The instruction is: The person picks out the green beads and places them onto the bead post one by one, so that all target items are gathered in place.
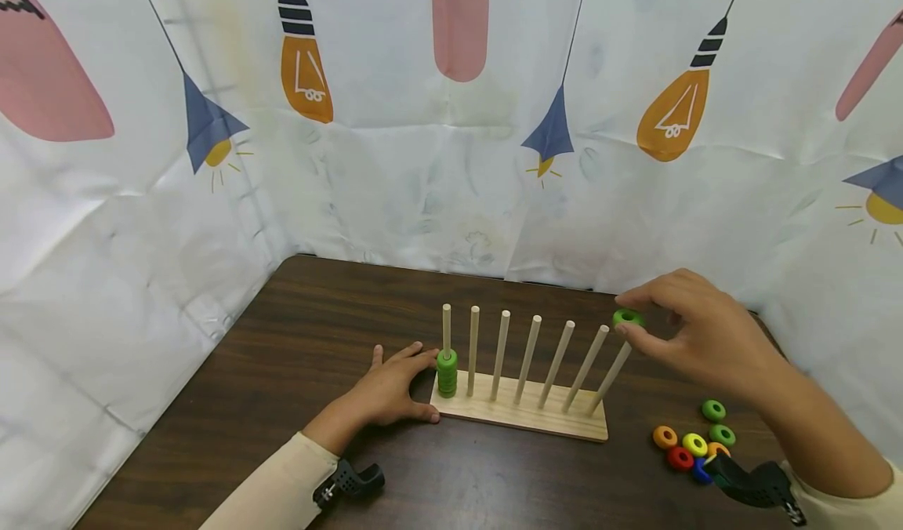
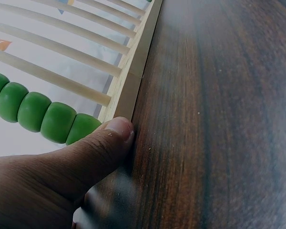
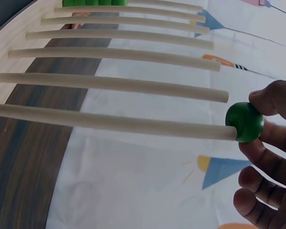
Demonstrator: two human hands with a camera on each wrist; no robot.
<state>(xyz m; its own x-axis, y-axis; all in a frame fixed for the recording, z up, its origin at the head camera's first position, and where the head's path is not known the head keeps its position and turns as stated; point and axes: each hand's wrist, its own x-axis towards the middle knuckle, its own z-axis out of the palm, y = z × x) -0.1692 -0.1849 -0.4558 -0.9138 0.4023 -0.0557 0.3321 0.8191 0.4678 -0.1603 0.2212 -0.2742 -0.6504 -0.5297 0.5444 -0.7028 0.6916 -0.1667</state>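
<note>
A pale wooden peg rack (image 1: 518,408) with a row of upright pegs stands on the table. Its leftmost peg carries a stack of several green beads (image 1: 447,375). My left hand (image 1: 388,389) holds the rack's left end, thumb at the front edge and fingers toward the back; the thumb (image 2: 102,143) shows against the base in the left wrist view. Between thumb and fingers, my right hand (image 1: 705,338) pinches a green bead (image 3: 248,122) at the tip of the rightmost peg (image 3: 133,124). That tip meets the bead's hole; how far it goes in is hidden.
Right of the rack lie loose beads: green (image 1: 713,411), orange (image 1: 665,437), yellow (image 1: 694,444), red (image 1: 680,459) and blue (image 1: 701,471), partly behind the right wrist's camera mount (image 1: 751,483). A white printed cloth (image 1: 395,201) hangs behind the dark wooden table (image 1: 317,310).
</note>
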